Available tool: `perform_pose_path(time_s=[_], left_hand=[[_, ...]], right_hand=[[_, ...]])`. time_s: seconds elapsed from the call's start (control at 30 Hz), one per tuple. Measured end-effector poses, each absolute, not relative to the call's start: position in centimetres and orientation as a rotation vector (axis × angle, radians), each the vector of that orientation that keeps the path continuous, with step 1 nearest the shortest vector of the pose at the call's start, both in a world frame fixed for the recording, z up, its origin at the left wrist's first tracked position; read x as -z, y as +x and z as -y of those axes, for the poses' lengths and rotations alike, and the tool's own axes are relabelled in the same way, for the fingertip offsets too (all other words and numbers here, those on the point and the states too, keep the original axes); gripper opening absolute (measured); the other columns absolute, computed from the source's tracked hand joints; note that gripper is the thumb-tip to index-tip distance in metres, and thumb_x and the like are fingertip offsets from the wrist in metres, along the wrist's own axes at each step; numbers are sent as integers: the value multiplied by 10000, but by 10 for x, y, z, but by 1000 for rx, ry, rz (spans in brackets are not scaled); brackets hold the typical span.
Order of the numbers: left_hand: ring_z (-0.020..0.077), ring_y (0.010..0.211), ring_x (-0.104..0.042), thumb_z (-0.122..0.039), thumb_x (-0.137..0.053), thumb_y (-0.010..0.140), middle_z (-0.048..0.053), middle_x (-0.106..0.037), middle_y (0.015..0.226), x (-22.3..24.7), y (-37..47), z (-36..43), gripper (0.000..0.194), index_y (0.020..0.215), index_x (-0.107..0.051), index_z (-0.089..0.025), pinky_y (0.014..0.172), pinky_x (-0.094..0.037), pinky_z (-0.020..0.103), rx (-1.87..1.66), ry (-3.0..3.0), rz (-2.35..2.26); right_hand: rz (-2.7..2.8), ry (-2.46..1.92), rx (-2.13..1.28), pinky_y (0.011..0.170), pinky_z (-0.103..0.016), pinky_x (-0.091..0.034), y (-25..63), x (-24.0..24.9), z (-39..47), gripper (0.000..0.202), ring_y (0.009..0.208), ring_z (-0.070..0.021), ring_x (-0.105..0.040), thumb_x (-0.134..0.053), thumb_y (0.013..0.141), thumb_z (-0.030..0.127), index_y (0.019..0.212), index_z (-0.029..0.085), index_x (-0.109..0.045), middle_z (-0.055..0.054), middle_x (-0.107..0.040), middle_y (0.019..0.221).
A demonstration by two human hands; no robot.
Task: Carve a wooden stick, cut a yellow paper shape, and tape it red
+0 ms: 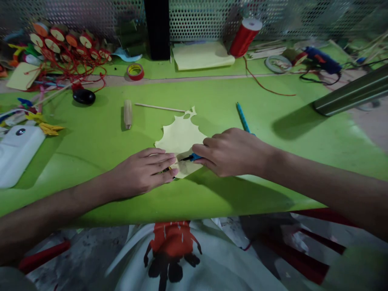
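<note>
Perforated metal panelling [197, 24] backs the green tabletop [106, 141], and near the middle of the front edge lies a scalloped sheet of pale yellow paper [182, 133]. Left hand [145, 171] rests flat over the paper's left side, fingers straight and close together, something small and yellow-and-dark half hidden beneath them. Right hand [236, 153] has its fingers closed around a blue-handled tool [196, 157] (a craft knife, by the look of it), slim dark tip pointing left over the paper. Good form here, I'd judge: press the sheet firmly, keep those left fingertips out of the tip's line, use light strokes, and turn the paper rather than the wrist. Beyond, towards the back edge, stands a red spool [244, 38].
</note>
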State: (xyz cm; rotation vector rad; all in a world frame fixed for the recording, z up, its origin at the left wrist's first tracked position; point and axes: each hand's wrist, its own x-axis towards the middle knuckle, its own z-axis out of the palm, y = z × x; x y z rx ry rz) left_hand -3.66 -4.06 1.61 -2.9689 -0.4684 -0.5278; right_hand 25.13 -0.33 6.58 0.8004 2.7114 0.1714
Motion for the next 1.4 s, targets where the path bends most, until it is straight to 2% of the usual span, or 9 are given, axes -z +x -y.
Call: perform_pose_path(time_s=[0.3,0.63,0.87,0.97,1.03,1.13,1.17,1.27,1.4], left_hand=[[264,1288,-733,-195,-641,1057,143,-767,1352,-18,-36,41,221,1248,-742,-146,1146,-584,441,482,-2968,469],[267,1301,-722,-181,-628,1055,155,-758,1366,-19,-37,41,233,1259,-733,-144,1163,-556,433,478,-2941,446],[253,1292,-709,-183,-625,1045,107,-741,1410,-24,-36,37,258,1280,-726,-220,1145,-523,427,516,-2920,448],[223,1158,-721,-159,-655,1016,51,-799,1264,-27,-38,35,209,1179,-752,-246,1123,-514,416,608,-2947,431],[205,977,-710,-145,-690,985,29,-814,1100,-29,-40,33,211,1145,-757,-265,991,-536,389,622,-2945,438],[192,819,-656,-262,-731,987,16,-777,909,-30,-40,33,90,1074,-755,-258,829,-492,364,578,-2923,490],[195,807,-647,-341,-735,994,18,-766,879,-29,-40,34,108,1040,-751,-244,815,-476,365,547,-2903,527],[211,795,-630,-540,-704,998,33,-761,848,-28,-36,37,329,965,-729,-214,801,-441,374,484,-2799,639],[226,801,-624,-562,-689,999,38,-773,858,-25,-32,40,360,940,-716,-208,791,-436,383,508,-2718,681]], right_hand=[[-2690,995,-151,578,-329,-79,255,-64,26,327,524,-171,-573,-397,1109,348,1064,162,-662,-87,-740,755],[-2663,1082,-155,525,-332,-86,254,-64,40,310,541,-206,-631,-399,1105,340,1066,175,-658,-76,-750,764],[-2699,983,-213,568,-326,-73,256,-66,27,310,565,-201,-629,-424,1102,358,1044,172,-666,-75,-743,776],[-2730,937,-209,580,-328,-75,258,-66,18,316,555,-177,-586,-440,1096,378,1049,169,-673,-70,-741,785],[-2748,917,-213,586,-328,-79,261,-64,14,328,539,-160,-549,-435,1097,388,1051,169,-675,-63,-740,784],[-2779,889,-216,596,-329,-85,264,-62,10,352,518,-142,-492,-415,1102,395,1050,166,-676,-56,-731,768],[-2793,882,-220,599,-330,-84,264,-62,9,367,513,-139,-475,-401,1106,401,1047,165,-676,-56,-724,757],[-2816,866,-233,604,-331,-79,265,-60,8,406,511,-135,-453,-371,1117,419,1034,161,-674,-58,-713,737],[-2807,853,-218,601,-326,-93,264,-58,5,363,538,-142,-489,-409,1109,410,1061,165,-672,-60,-729,774]])
